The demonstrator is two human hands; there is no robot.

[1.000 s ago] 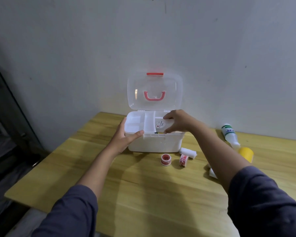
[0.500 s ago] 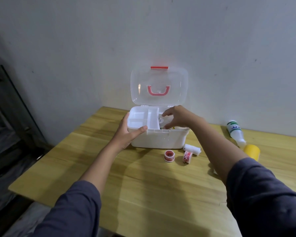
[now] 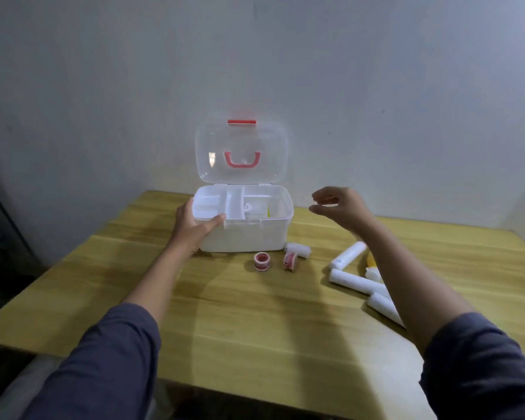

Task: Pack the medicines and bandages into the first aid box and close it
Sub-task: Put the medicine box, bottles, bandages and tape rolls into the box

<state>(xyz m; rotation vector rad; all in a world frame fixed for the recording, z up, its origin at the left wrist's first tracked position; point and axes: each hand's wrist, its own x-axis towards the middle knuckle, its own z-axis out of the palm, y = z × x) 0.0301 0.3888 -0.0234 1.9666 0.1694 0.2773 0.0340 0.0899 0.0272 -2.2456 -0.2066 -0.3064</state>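
Note:
The white first aid box stands on the wooden table with its clear lid upright against the wall. A white divided tray fills its left part, and a white bottle lies inside at the right. My left hand grips the box's front left corner, thumb over the rim. My right hand hovers empty to the right of the box, fingers apart. Two red-and-white tape rolls and a short bandage roll lie in front of the box. Long bandage rolls lie to the right.
A yellow item shows partly behind my right forearm. The table's left edge drops to a dark floor and a dark frame. A grey wall stands right behind the box.
My right hand has let go of the white bottle inside the box and pulled out to the right, empty. The view has shifted, bringing the long bandage rolls into sight.

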